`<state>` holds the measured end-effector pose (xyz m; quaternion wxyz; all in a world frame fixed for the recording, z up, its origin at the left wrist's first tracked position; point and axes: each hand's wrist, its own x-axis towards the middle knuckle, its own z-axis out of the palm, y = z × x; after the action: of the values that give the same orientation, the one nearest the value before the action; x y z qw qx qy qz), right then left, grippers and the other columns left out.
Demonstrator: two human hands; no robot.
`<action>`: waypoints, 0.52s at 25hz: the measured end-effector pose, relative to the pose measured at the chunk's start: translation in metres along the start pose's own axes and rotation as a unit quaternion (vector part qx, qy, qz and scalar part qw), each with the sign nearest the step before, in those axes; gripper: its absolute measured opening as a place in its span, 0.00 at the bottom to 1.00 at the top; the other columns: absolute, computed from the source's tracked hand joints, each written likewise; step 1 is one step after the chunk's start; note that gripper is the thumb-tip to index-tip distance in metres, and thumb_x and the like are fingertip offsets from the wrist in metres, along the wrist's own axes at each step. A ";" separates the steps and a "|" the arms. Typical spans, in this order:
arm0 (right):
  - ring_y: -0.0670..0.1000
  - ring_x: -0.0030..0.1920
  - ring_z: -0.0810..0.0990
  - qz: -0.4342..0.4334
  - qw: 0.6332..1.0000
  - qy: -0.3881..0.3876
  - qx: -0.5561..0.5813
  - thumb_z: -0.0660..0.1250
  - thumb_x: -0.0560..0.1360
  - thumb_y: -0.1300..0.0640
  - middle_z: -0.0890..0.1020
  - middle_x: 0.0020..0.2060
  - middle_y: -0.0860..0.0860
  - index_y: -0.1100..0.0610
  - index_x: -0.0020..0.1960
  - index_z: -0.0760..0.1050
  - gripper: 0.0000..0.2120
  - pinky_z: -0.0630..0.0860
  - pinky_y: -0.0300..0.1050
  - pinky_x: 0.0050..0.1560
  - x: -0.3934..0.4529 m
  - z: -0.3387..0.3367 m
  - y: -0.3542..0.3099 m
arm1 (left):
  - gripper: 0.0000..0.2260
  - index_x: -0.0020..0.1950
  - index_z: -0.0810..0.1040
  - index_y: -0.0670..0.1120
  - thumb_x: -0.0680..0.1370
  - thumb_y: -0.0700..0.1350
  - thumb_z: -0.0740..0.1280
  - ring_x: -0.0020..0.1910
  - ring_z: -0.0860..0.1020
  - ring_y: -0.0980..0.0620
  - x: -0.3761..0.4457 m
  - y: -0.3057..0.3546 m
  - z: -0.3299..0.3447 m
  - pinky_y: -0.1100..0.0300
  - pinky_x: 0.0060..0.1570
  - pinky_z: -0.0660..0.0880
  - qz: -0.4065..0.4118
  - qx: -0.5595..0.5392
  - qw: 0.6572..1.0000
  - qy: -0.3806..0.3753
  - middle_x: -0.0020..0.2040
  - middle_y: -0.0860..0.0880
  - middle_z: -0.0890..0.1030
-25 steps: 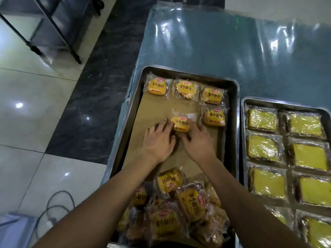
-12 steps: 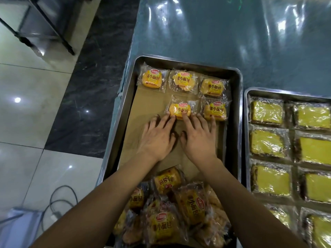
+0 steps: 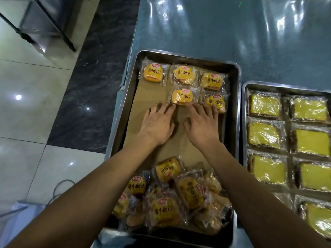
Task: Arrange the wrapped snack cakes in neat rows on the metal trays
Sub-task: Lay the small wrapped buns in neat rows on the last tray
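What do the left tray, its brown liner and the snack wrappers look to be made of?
Silver metal tray: likely steel, dull sheen on rim. Flat brown liner sheet: probably cardboard, matte with fold creases. Clear wrapper of yellow snack cake: thin plastic film, crinkled and glossy.

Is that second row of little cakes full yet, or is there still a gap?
Not full. The second row holds two cakes against three in the back row; bare brown liner shows at its left end.

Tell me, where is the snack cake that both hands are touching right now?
In the head view, the snack cake lies mid-tray on the left metal tray, second row, just beyond the left hand and right hand.
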<state>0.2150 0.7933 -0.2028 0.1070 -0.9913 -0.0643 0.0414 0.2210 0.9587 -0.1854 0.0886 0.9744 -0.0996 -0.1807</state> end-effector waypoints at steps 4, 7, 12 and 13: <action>0.58 0.66 0.74 0.010 0.997 -0.041 0.068 0.60 0.79 0.52 0.79 0.64 0.51 0.50 0.68 0.74 0.18 0.62 0.60 0.70 -0.038 -0.006 -0.009 | 0.25 0.79 0.60 0.52 0.81 0.48 0.60 0.74 0.62 0.45 -0.067 0.004 0.008 0.47 0.73 0.60 0.038 -0.037 0.998 0.019 0.77 0.50 0.65; 0.54 0.60 0.77 0.022 0.988 -0.114 0.106 0.61 0.79 0.52 0.81 0.56 0.47 0.48 0.58 0.77 0.10 0.65 0.56 0.64 -0.066 -0.008 -0.014 | 0.25 0.78 0.61 0.53 0.81 0.47 0.61 0.71 0.65 0.47 -0.124 0.004 0.024 0.49 0.72 0.61 0.029 -0.047 0.998 -0.003 0.75 0.49 0.65; 0.50 0.46 0.80 0.016 0.974 -0.177 0.142 0.57 0.80 0.53 0.82 0.44 0.45 0.47 0.46 0.77 0.10 0.70 0.57 0.64 -0.098 -0.010 -0.019 | 0.22 0.76 0.62 0.54 0.82 0.50 0.61 0.68 0.66 0.49 -0.188 0.008 0.050 0.48 0.73 0.64 0.026 -0.040 0.999 -0.021 0.72 0.50 0.65; 0.49 0.46 0.80 0.005 0.974 -0.183 0.136 0.57 0.80 0.53 0.83 0.44 0.44 0.47 0.47 0.79 0.12 0.70 0.57 0.64 -0.102 -0.010 -0.021 | 0.22 0.76 0.61 0.54 0.82 0.51 0.60 0.70 0.65 0.48 -0.195 0.009 0.054 0.48 0.73 0.63 0.034 -0.029 0.999 -0.028 0.73 0.50 0.65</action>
<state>0.1122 0.7976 -0.1817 0.2266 -0.9435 -0.0720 0.2309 0.0216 0.9871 -0.1678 0.1203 0.9622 -0.1293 -0.2073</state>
